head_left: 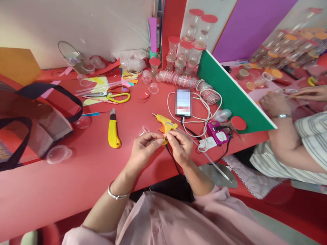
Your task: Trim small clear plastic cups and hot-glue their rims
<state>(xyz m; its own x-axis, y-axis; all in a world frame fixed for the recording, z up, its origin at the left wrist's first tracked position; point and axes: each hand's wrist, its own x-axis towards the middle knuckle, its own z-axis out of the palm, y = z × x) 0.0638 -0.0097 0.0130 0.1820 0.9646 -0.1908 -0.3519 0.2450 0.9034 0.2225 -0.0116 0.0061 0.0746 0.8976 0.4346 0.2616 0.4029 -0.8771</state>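
Observation:
Both hands meet at the front of the red table, fingertips pinched close together. My left hand [147,147] has thumb and forefinger pressed together; whatever sits between them is too small to make out. Thumb and fingers of my right hand [180,144] are likewise closed, their contents hidden. Right behind the fingertips lies a yellow glue gun [166,124], nozzle toward the back left, its handle partly covered by the hands. A small clear plastic piece [144,130] rests beside my left hand. To the left lies a yellow utility knife [113,131] with its blade out.
Scissors [114,94] lie at the back left. A phone [183,102] and white cable loops stand behind the glue gun, beside a purple power adapter [217,132]. Stacked clear cups [178,79] line the back. A green divider [230,95] separates a co-worker's arms [288,132]. A bag [43,126] stands left.

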